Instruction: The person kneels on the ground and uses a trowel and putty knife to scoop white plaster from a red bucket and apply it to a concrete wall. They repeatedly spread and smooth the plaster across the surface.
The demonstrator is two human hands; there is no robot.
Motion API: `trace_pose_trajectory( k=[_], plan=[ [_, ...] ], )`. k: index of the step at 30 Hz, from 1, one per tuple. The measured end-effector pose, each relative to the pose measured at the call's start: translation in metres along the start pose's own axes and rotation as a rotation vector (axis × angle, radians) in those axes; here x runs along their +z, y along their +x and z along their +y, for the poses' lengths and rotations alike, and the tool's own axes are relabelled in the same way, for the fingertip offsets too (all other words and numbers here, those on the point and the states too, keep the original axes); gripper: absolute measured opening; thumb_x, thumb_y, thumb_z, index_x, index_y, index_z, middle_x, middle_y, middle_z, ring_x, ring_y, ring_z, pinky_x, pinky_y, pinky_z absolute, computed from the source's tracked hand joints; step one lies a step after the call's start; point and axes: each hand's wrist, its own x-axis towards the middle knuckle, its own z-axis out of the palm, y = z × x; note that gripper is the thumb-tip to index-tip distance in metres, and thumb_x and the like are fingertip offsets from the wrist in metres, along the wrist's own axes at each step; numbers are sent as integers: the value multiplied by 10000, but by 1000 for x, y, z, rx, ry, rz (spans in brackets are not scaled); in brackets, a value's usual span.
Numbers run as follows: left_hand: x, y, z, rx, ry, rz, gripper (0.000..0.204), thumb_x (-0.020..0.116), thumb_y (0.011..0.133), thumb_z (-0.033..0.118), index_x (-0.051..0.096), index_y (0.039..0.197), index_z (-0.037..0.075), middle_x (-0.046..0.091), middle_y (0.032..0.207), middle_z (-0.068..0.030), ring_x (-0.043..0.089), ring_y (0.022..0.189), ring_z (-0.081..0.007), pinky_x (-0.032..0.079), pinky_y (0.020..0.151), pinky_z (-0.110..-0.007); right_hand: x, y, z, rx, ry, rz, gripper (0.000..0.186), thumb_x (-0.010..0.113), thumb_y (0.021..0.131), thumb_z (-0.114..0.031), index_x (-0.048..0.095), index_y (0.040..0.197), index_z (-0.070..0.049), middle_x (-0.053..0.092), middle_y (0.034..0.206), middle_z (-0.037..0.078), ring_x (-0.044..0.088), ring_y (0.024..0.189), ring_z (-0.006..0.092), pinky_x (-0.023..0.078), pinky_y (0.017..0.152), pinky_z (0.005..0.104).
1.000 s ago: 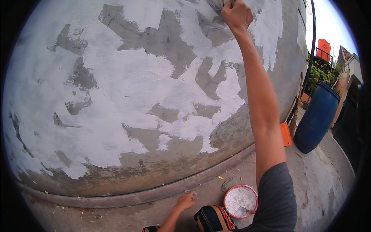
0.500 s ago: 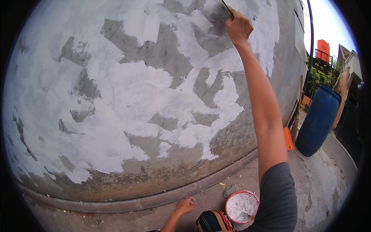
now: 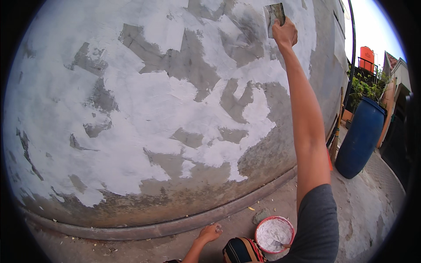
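High on the wall [image 3: 171, 118], my right hand [image 3: 285, 33] is closed around a wide, flat putty scraper [image 3: 274, 17]. Its blade is smeared grey and lies close to the wall; whether it touches cannot be told. White putty covers much of the grey wall in uneven patches. Low down, my left hand [image 3: 210, 232] is held near the foot of the wall, loosely curled with the fingers a little apart and nothing seen in it. A red-rimmed bucket [image 3: 275, 217] of white putty stands by my right upper arm, with a putty knife [image 3: 277, 243] resting in it.
A rounded grey lump [image 3: 262, 215] lies beside the bucket. Along the wall's foot runs a raised ledge [image 3: 153, 231]. At the right stand a blue drum [image 3: 362, 138], leaning wooden-handled sticks [image 3: 337, 138] and green plants [image 3: 366, 85]. Further off is an orange tank [image 3: 366, 58].
My right hand has moved right and slightly down with the scraper, whose blade now shows its flat side. My left hand stays nearly in place.
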Motion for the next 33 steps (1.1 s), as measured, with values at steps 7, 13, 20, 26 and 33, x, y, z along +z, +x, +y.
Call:
trace_pose_trajectory(
  k=[7,13,20,26,33],
  plan=[
    [-6,-6,2,-22,-22,-24,469,580,884,414,541,1261,138,681,1113,-83,629,1057,-270,477,905,-395,11,-11,-5,-55,4,49,243,589,825,-270,655,976,-91,698,906,148,654,899,362,487,786,463],
    [0,-2,0,-24,-35,-20,451,597,873,389,558,1244,134,676,1100,-85,615,1073,-283,467,919,-401,14,-15,-29,-137,37,36,214,583,830,-266,654,947,-102,687,861,156,651,852,371,485,760,471],
    [3,1,6,-5,16,3,440,602,866,377,566,1233,136,688,1073,-86,616,1071,-290,467,924,-404,21,-35,-42,-395,29,8,187,585,851,-258,661,973,-139,681,821,136,654,790,353,495,675,438],
    [7,3,-8,-1,6,16,453,601,852,383,563,1228,135,689,1063,-91,621,1061,-290,476,909,-408,3,-59,-28,-524,224,75,208,619,870,-252,661,1045,-147,674,829,144,649,774,356,498,648,415],
    [-4,-10,4,-58,38,3,439,605,855,380,566,1217,134,683,1077,-102,615,1074,-301,473,916,-416,16,-24,-38,-394,12,99,270,587,835,-191,675,1089,-171,688,879,81,651,831,302,514,707,414]
  ],
)
